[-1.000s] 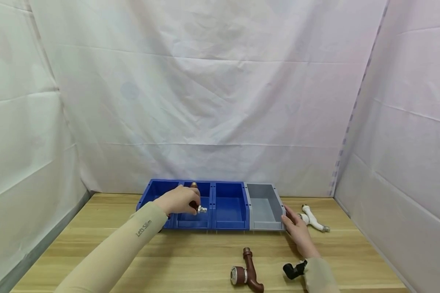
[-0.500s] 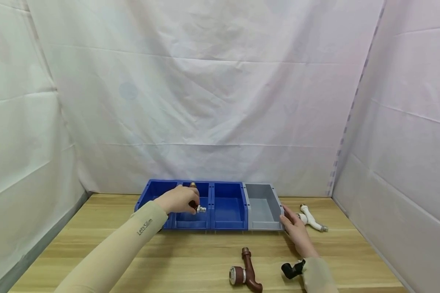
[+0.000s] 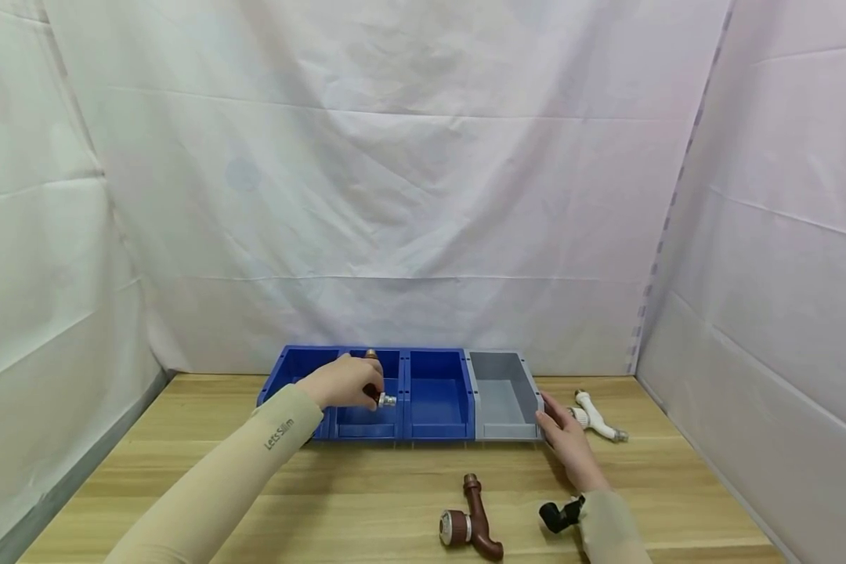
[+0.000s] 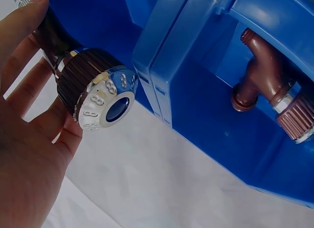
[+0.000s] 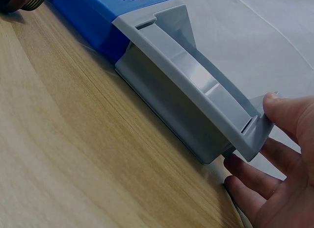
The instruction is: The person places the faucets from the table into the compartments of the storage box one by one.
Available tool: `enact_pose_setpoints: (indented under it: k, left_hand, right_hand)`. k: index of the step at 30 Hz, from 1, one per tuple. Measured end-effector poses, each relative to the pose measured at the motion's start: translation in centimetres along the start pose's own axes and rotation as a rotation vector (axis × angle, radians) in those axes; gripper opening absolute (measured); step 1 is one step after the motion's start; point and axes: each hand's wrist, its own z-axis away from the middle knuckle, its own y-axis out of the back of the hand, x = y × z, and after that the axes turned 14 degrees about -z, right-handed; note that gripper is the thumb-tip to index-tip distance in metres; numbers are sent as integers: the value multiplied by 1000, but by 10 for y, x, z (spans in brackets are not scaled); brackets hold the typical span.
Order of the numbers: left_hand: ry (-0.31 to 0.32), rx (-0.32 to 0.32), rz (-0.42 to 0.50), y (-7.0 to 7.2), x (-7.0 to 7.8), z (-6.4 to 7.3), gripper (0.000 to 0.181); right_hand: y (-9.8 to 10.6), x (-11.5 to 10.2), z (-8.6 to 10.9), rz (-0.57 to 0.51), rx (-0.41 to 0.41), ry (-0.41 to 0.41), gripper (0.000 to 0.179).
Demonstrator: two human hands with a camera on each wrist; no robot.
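My left hand [image 3: 345,381] is over the second blue bin from the left [image 3: 370,431], gripping a dark brown tap [image 4: 81,76]. The tap's ribbed knob has a chrome face and a blue centre, and its chrome end [image 3: 388,400] points right in the head view. Much of its body is hidden behind my fingers. Another brown tap [image 4: 262,73] lies in the neighbouring blue bin in the left wrist view. At the right end of the row, my right hand [image 3: 567,442] holds the grey bin [image 3: 507,431] by its front side edge, thumb on top and fingers below.
A third blue bin [image 3: 439,431] stands between the grey bin and the second one. On the wooden table [image 3: 366,501] lie a reddish-brown tap [image 3: 475,521], a black elbow-shaped piece [image 3: 560,515] by the right sleeve, and a white tap [image 3: 595,415] at right. White cloth [image 3: 395,196] hangs behind.
The head view has drifted slightly, carrying the bins a little left in it. Both hands keep their holds and barely move.
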Motion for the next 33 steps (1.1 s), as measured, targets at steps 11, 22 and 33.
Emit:
enact_pose_setpoints:
  k: [11,22,33]
  left_hand:
    - [0,-11,22,1,2,-2,13]
    - [11,-7,45,-3,1,-4,16]
    - [9,-10,77,-5,-1,-4,16]
  right_hand:
    - [-1,1,1,-15,5,8,57]
    - [-1,2,2,-27,14,1,57]
    - [-2,0,4,-20,8,3,58]
